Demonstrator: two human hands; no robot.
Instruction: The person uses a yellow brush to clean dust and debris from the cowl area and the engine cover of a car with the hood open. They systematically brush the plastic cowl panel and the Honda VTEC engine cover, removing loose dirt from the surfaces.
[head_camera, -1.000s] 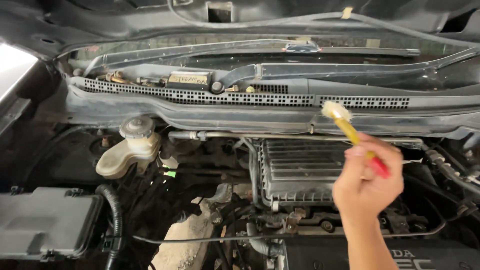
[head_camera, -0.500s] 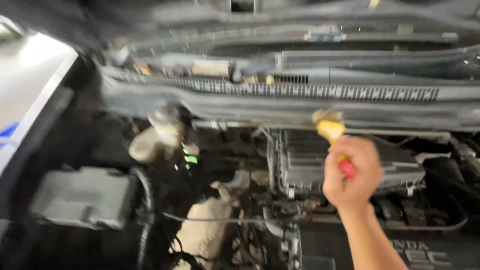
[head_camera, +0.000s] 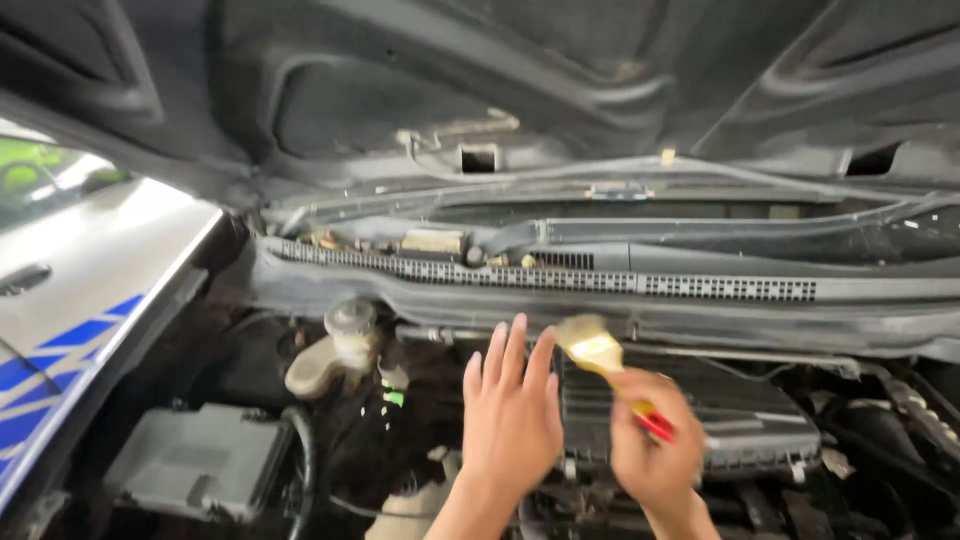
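1. The paintbrush (head_camera: 608, 365), pale bristles up and yellow-and-red handle down, sits over the front left corner of the black air-filter box (head_camera: 740, 420), just below the cowl.
2. The right hand (head_camera: 655, 455) is closed tight round the handle in a fist; it's blurred, so mid-stroke by the look of it.
3. New arrival: the left hand (head_camera: 512, 405) is up in view now, flat and wide open, fingers spread, holding nothing, just beside the bristles. A second ago only the brush hand was showing.
4. The brush has come leftward and lower, off the cowl edge and onto the box's near corner, so the dusting seems to be working across the engine bay.
5. Behind them, the slotted cowl grille (head_camera: 560, 280) runs the bay's rear edge, litter lodged at its left end.
6. Left of the hands, the cream fluid reservoir (head_camera: 335, 350); at the bay's front left corner, the grey fuse box cover (head_camera: 200, 460).
7. Overhead, the raised bonnet (head_camera: 480, 90); a white car with blue stripes (head_camera: 70, 330) alongside.
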